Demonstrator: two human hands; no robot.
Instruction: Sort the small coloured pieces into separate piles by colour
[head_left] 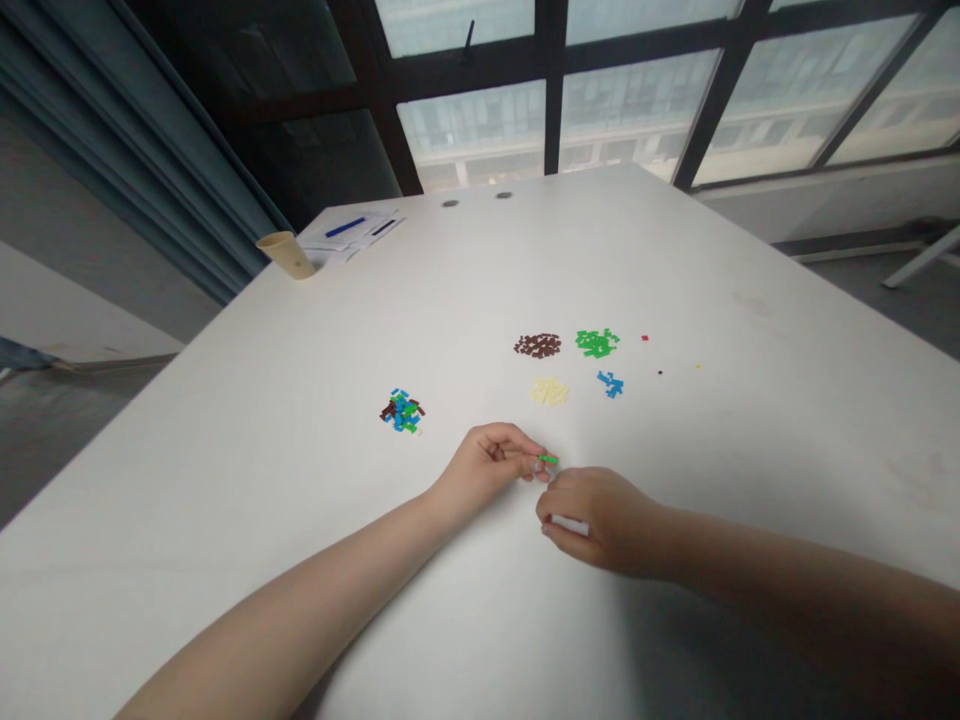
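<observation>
So, two hands work close together over a white table, a green brick pinched between one thumb and fingertips.

Nearest, the left hand [487,468] pinches a tiny green plastic brick [548,459] at its fingertips, while the right hand [600,522] curls just beside it around a small white piece [570,525], partly hidden by the fingers. Ahead on the white table [225,480] lie a mixed pile of bricks [403,410], a pale yellow pile [550,391], a blue pile [610,384], a brown pile [537,345] and a green pile [597,342], with a lone red brick [644,338] beyond. Farther off, a tan paper cup [287,254] lies on its side near papers [349,235], below tall windows [547,100].
</observation>
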